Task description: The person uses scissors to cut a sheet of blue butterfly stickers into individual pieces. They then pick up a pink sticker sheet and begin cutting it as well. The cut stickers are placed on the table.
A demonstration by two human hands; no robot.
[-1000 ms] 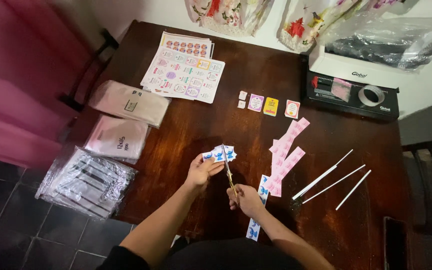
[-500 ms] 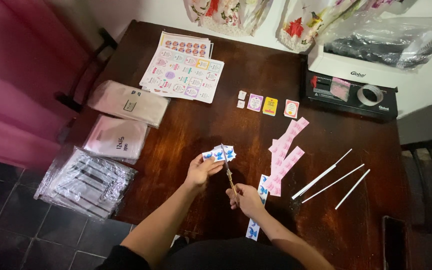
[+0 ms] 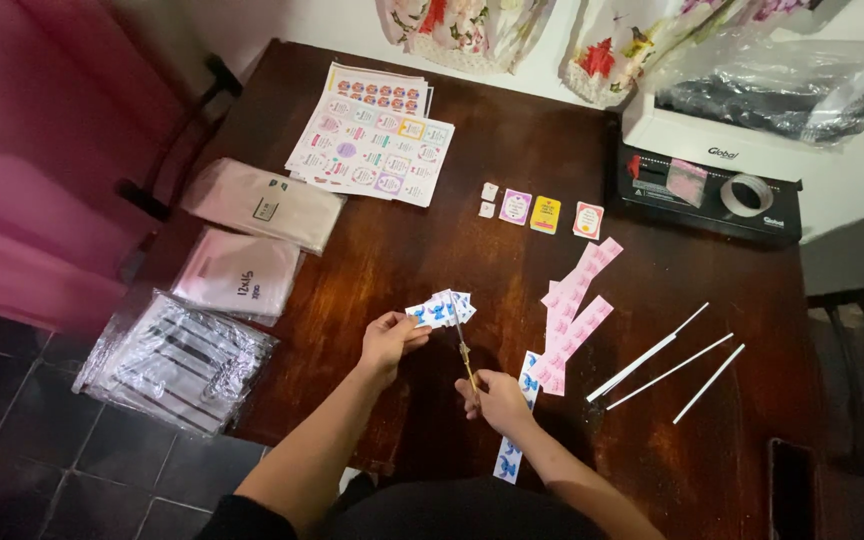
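My left hand (image 3: pixel 388 340) pinches a short white strip of blue-printed stickers (image 3: pixel 440 309) above the dark wooden table (image 3: pixel 512 160). My right hand (image 3: pixel 497 399) grips the handles of a pair of scissors (image 3: pixel 462 345), whose blades point up into the strip's right end. Under my right wrist lies a longer blue-printed sticker strip (image 3: pixel 514 430) running down to the table's near edge.
Pink sticker strips (image 3: pixel 572 310) and three white sticks (image 3: pixel 667 362) lie to the right. Small cut stickers (image 3: pixel 542 212) sit mid-table, sticker sheets (image 3: pixel 374 140) at the back, plastic bag packs (image 3: pixel 242 270) on the left, a black-and-white machine (image 3: pixel 712 165) with a tape roll at back right.
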